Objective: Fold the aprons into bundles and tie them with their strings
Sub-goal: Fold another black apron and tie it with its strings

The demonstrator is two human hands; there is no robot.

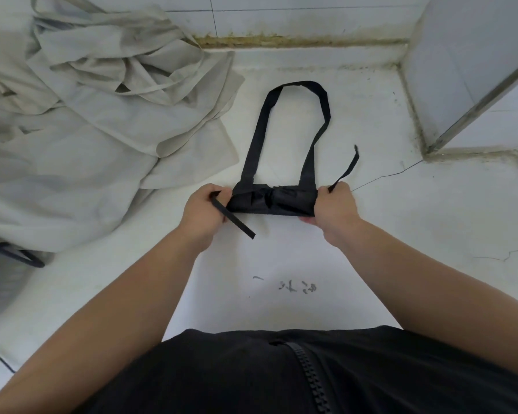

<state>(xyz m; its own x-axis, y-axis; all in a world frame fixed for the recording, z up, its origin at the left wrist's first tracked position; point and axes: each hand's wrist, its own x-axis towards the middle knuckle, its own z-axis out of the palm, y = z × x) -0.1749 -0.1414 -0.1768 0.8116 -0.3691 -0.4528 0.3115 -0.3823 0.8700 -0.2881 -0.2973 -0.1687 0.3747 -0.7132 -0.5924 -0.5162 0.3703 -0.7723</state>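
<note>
I held the rolled black apron (271,201) by its two ends, over the white surface (281,258). My left hand (205,209) had its fingers curled round the left end and the tie string (237,224), which trailed out toward me. My right hand (334,206) clamped the right end, the other string (349,167) sticking up past my knuckles. The neck loop (296,84) lay flat beyond the roll, and a heap of pale aprons (87,130) sat well to the left

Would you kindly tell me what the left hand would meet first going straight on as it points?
The left hand points forward and inward, so it would first push into the black apron bundle it grips; beyond that, probably the neck loop.
</note>
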